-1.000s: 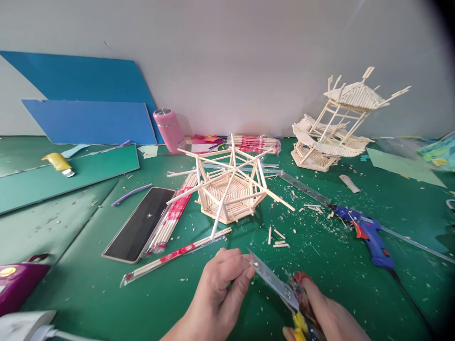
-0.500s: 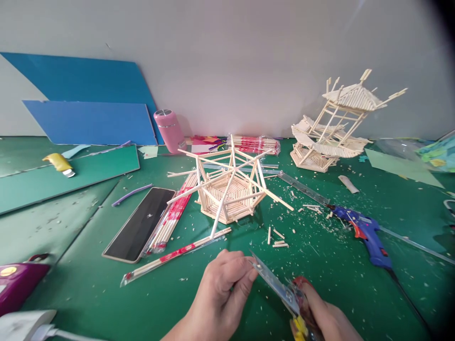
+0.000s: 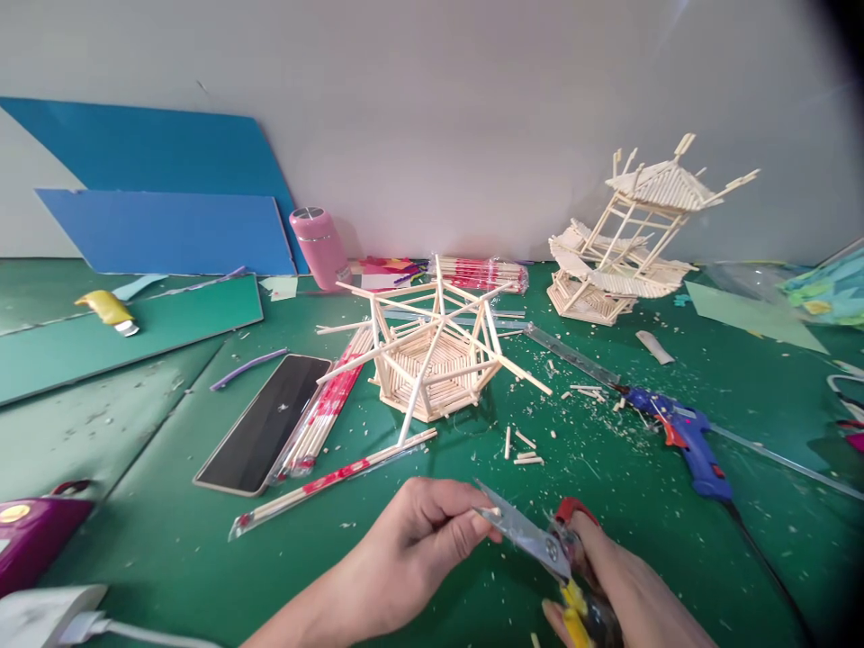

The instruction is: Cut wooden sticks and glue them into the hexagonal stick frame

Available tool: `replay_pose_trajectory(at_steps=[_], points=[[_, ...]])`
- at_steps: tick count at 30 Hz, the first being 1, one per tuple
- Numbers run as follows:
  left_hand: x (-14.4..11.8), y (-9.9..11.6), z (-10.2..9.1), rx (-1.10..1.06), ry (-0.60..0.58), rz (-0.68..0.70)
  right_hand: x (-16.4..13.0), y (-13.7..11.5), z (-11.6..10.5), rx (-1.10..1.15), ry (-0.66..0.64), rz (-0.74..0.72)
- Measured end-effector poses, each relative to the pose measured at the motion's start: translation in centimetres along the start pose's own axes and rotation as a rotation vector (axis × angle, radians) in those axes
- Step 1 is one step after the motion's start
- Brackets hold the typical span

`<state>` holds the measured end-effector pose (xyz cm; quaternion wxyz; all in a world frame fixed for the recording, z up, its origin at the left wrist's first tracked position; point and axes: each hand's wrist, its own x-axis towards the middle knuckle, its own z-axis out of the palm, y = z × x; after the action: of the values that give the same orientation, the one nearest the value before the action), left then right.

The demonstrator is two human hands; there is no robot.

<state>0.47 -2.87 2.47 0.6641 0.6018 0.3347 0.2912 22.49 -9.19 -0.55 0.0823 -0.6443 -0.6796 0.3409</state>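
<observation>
My left hand (image 3: 432,549) is closed, pinching a short wooden stick (image 3: 496,512) whose pale tip shows past the fingertips. The rest of that stick is hidden. In my right hand (image 3: 625,576) are scissors (image 3: 533,540) with red and yellow handles, their blades apart around the stick's tip. Beyond both hands stands an open framework of wooden sticks (image 3: 432,373) on a hexagonal base, long sticks reaching outward from its top. Several short cut sticks (image 3: 527,458) lie on the green table between the framework and the scissors.
A blue glue gun (image 3: 688,441) with a cord lies to the right. Behind it stands a stick pavilion (image 3: 625,243). Left of the framework are a phone (image 3: 266,423), bagged sticks (image 3: 328,405) and a yellow cutter (image 3: 108,309). A pink bottle (image 3: 319,249) stands by the wall.
My left hand has turned and shifted slightly right, bringing the stick's tip between the scissor blades. The blades look wider apart. The view has shifted slightly.
</observation>
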Motion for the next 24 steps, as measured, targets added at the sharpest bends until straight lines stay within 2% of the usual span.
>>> replay_pose_trajectory(at_steps=[4,10,13,16,20,24], points=[[0.1,0.0,-0.1,-0.078,-0.009,-0.037,0.0,0.1,-0.5,-0.019,-0.024,-0.027],[0.0,-0.2,0.9,0.015,-0.002,-0.064,0.2,0.0,-0.3,-0.002,-0.015,-0.023],[0.0,-0.3,0.9,-0.026,0.075,-0.102,0.7,-0.4,-0.6,0.109,0.011,0.011],[0.2,-0.4,0.6,-0.157,0.139,-0.169,1.0,-0.5,-1.2,0.157,0.054,0.022],[0.5,-0.7,0.3,-0.3,0.143,-0.175,0.8,-0.3,-1.7,0.085,0.054,-0.032],[0.5,-1.2,0.4,-0.271,0.142,-0.14,0.5,0.2,-1.2,-0.042,0.042,-0.043]])
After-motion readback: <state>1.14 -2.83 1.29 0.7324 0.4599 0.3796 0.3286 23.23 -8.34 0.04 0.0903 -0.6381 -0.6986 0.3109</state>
